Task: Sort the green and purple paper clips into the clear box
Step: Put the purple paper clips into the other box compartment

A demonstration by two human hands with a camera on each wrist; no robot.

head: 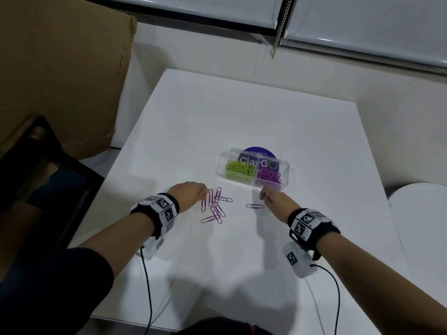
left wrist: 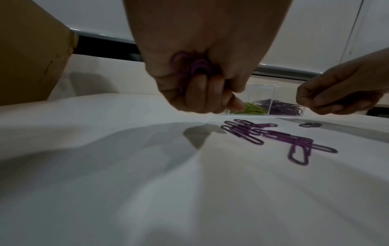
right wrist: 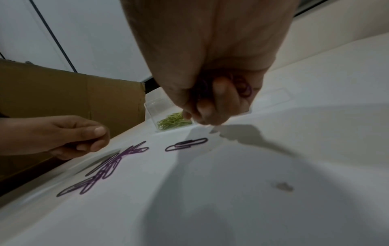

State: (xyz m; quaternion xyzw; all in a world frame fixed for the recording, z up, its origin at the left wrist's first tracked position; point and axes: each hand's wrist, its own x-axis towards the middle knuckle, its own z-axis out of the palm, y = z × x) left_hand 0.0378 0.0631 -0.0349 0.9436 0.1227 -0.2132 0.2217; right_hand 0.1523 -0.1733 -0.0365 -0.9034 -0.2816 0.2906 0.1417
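A clear two-part box (head: 286,176) sits mid-table, with green clips (head: 240,168) in its left part and purple clips (head: 268,176) in its right. Several loose purple clips (head: 215,206) lie in a pile on the table, and a lone purple clip (head: 255,206) lies to their right. My left hand (head: 191,195) hovers at the pile's left edge and grips a bunch of purple clips (left wrist: 195,66) in its curled fingers. My right hand (head: 273,198) is just right of the lone clip and holds purple clips (right wrist: 242,84) in its palm.
A large cardboard box (head: 60,68) stands off the table's left side. The white table (head: 242,262) has bare surface in front of the hands and behind the clear box. A purple round sticker (head: 260,152) lies under the box. Wrist cables (head: 147,286) trail toward me.
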